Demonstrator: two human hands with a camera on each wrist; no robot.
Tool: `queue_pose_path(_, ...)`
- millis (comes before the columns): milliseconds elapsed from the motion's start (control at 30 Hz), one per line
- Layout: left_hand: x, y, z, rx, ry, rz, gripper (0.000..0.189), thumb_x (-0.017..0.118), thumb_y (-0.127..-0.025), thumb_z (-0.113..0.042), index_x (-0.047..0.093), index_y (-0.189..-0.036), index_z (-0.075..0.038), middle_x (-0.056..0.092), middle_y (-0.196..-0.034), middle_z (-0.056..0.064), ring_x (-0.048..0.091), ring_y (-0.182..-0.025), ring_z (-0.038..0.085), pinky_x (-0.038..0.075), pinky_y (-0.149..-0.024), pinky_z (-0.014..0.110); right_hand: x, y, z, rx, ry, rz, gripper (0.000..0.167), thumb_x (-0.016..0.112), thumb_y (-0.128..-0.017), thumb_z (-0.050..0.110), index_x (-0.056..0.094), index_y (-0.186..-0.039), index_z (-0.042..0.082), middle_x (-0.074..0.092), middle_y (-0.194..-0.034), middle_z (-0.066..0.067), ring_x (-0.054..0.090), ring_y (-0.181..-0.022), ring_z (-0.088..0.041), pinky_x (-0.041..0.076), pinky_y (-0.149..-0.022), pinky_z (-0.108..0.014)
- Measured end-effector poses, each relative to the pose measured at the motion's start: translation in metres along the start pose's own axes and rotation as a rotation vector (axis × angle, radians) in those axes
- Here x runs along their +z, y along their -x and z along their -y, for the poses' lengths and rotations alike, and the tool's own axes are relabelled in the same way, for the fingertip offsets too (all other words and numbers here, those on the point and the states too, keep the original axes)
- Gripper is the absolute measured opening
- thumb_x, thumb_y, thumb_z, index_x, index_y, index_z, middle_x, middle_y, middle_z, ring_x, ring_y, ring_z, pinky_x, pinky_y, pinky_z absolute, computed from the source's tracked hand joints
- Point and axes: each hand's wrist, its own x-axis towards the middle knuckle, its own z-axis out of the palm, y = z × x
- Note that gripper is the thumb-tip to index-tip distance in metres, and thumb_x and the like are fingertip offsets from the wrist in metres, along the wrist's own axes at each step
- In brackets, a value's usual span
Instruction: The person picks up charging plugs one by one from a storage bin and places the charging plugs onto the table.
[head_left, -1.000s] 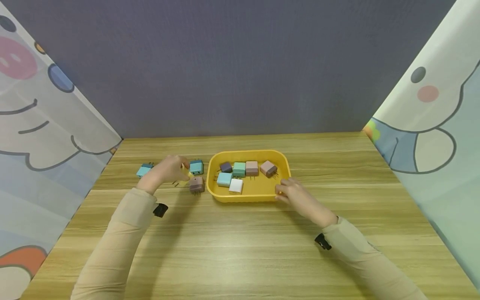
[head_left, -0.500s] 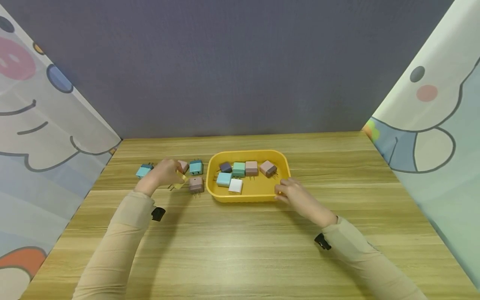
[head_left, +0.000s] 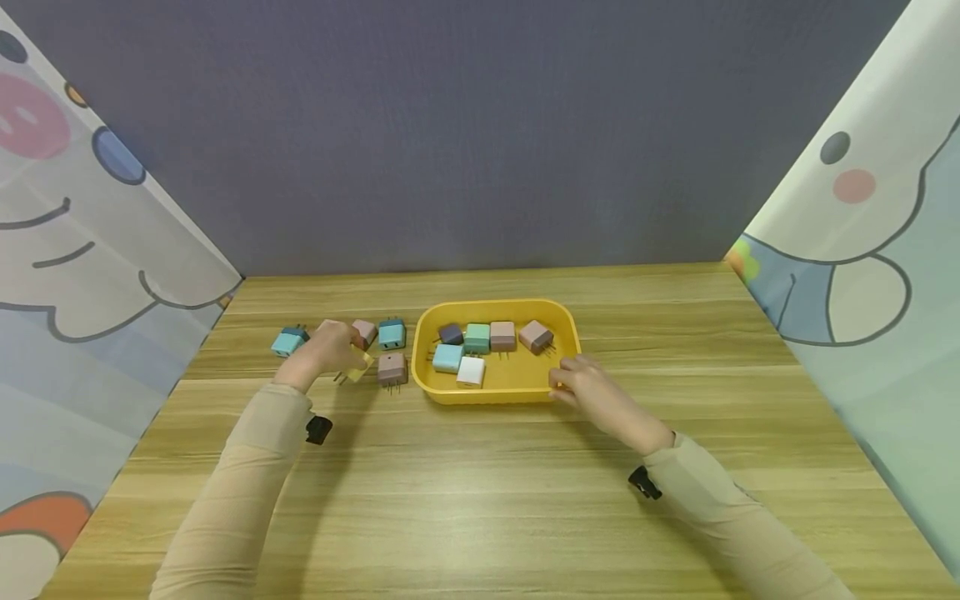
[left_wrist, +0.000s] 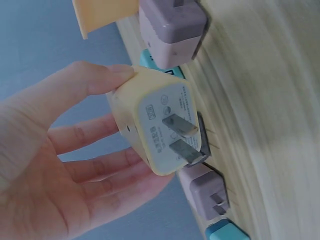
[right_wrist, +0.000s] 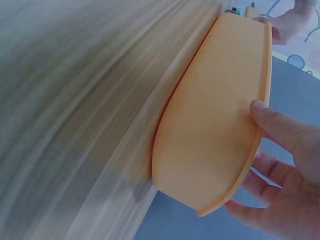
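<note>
Left of the tray [head_left: 497, 397] your right hand [head_left: 600, 402] gripped, your left hand [head_left: 326, 352] drew its pinched yellow charger [left_wrist: 155, 125] back, apparently free.

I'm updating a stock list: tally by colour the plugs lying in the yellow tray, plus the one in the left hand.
Pink plugs: 2
Green plug: 1
Dark purple plug: 1
Light blue plug: 1
White plug: 1
Yellow plug, in the left hand: 1
Total: 7
</note>
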Motion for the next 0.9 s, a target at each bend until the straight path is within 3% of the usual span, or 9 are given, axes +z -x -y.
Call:
queue_pose_path(167,0.003,-0.001,0.003,-0.035,0.006,0.017,0.034,0.065,-0.077,-0.014,0.061,-0.103,0.007,0.057,-0.107,0.024,0.038,-0.11,0.044,0.042,-0.081,0.049,0.0,0.0,-0.001,0.0,0.003,0.005,0.012,0.067,-0.076,0.011,0.056,-0.074,0.012,0.048,-0.071,0.004,0.043,-0.069,-0.013,0.038,-0.062,-0.029)
queue_pose_path(367,0.007,-0.005,0.009,-0.061,-0.02,0.06,0.038,0.063,-0.078,-0.017,0.058,-0.108,0.007,0.056,-0.109,0.025,0.055,-0.092,0.037,0.047,-0.073,0.044,-0.001,0.0,0.001,0.005,0.008,0.008,0.012,0.068,-0.076,0.012,0.056,-0.074,0.012,0.048,-0.071,0.004,0.043,-0.069,-0.014,0.038,-0.063,-0.029)
queue_pose_path(667,0.009,-0.005,0.009,-0.078,-0.044,0.039,0.037,0.061,-0.075,-0.014,0.059,-0.104,0.01,0.057,-0.105,0.027,0.058,-0.083,0.032,0.048,-0.071,0.044,0.0,0.0,0.001,-0.01,0.015,-0.006,0.012,0.068,-0.075,0.013,0.056,-0.074,0.011,0.048,-0.071,0.003,0.043,-0.069,-0.015,0.039,-0.064,-0.03)
queue_pose_path(900,0.011,-0.007,0.006,-0.139,-0.029,0.055,0.027,0.06,-0.076,-0.012,0.06,-0.095,0.007,0.059,-0.092,0.02,0.047,-0.063,0.02,0.04,-0.056,0.031,0.0,0.0,0.0,-0.018,0.016,-0.017,0.013,0.069,-0.075,0.012,0.056,-0.073,0.011,0.047,-0.07,0.003,0.043,-0.068,-0.014,0.039,-0.062,-0.029)
